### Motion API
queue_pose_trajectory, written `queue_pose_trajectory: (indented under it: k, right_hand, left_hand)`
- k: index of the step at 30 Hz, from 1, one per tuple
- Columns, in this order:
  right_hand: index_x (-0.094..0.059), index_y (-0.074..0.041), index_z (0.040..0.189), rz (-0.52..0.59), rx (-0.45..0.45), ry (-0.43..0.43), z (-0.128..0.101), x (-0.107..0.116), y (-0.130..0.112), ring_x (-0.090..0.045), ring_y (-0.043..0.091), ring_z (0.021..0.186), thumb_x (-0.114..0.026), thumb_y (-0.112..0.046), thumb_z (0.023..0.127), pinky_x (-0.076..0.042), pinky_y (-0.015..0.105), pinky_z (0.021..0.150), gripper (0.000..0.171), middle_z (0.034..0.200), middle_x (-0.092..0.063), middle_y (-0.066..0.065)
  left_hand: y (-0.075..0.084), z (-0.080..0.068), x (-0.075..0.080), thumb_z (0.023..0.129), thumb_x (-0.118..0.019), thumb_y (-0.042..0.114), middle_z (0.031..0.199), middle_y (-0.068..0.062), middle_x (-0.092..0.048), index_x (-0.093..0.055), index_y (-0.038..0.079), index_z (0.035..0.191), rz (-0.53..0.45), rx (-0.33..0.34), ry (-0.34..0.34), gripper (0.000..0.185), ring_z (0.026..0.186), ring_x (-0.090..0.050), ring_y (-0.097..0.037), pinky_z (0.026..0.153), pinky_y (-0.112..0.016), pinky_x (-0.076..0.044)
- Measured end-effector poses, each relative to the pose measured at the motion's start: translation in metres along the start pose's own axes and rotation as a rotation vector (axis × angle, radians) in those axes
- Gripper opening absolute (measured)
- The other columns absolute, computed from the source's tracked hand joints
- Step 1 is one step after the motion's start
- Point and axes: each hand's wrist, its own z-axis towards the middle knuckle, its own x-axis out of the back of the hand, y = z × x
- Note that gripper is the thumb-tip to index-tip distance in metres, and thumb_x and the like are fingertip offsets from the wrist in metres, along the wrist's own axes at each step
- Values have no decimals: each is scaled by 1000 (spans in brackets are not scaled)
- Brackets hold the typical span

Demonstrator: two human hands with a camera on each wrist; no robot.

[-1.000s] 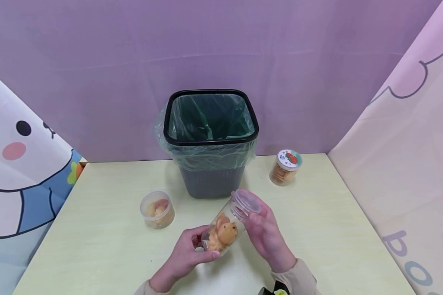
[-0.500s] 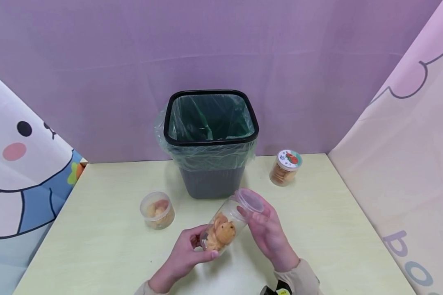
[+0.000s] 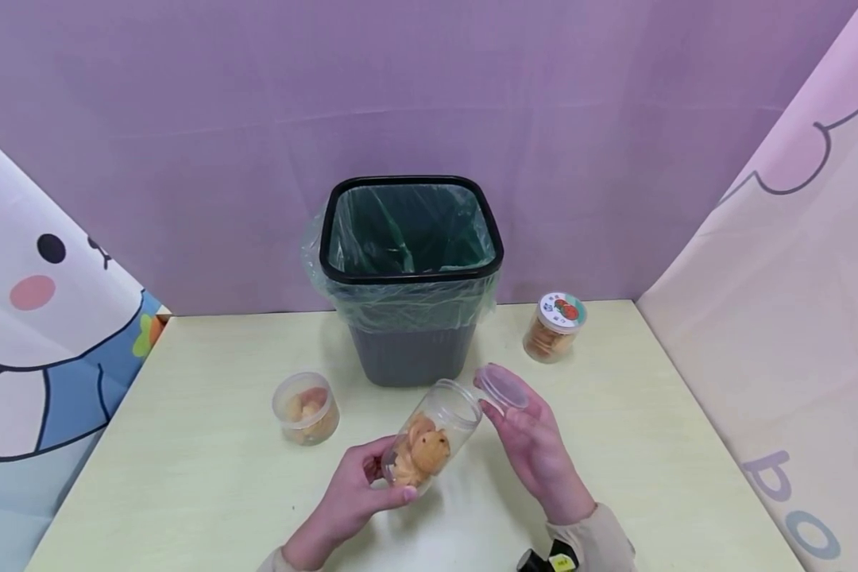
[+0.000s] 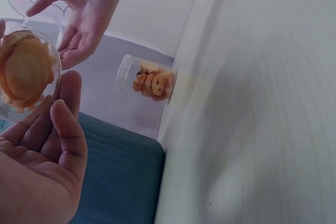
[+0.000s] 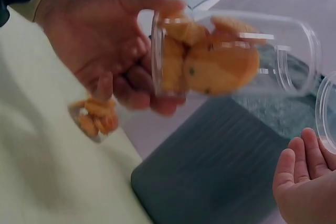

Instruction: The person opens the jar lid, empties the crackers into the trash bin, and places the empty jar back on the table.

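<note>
Head view: your left hand grips the base of a clear plastic cookie jar, tilted with its open mouth towards the black bin lined with a green bag, above the pale yellow table. Your right hand holds the clear round lid on its fingertips, just apart from the jar's mouth. A small lidless cookie tub sits left, a labelled cookie jar right.

Left wrist view: fingers curled round the jar base; right hand is spread open beyond.

Right wrist view: jar lies sideways in your left hand, lid edge at your fingertips.
</note>
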Motion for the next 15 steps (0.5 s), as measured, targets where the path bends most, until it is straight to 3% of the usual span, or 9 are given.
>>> queue_pose_trajectory:
  k: [9,15]
  right_hand:
    - [-52,0,138,-53,-20,55,-4,29,1,-53,27,127,-45,6,92,-43,35,103,46,133,-60,11]
    - [-52,-2,134,-114,-66,159,-7,45,3,-58,20,119,-46,5,93,-46,34,101,42,129,-61,8]
  left_hand:
    - [1,-1,4,79,-78,3,104,-7,-72,-67,2,121,3,-14,15,43,93,-66,-16,80,-32,-54]
    - [3,-1,6,80,-77,3,104,-8,-72,-67,1,120,1,5,22,41,93,-66,-16,81,-31,-53]
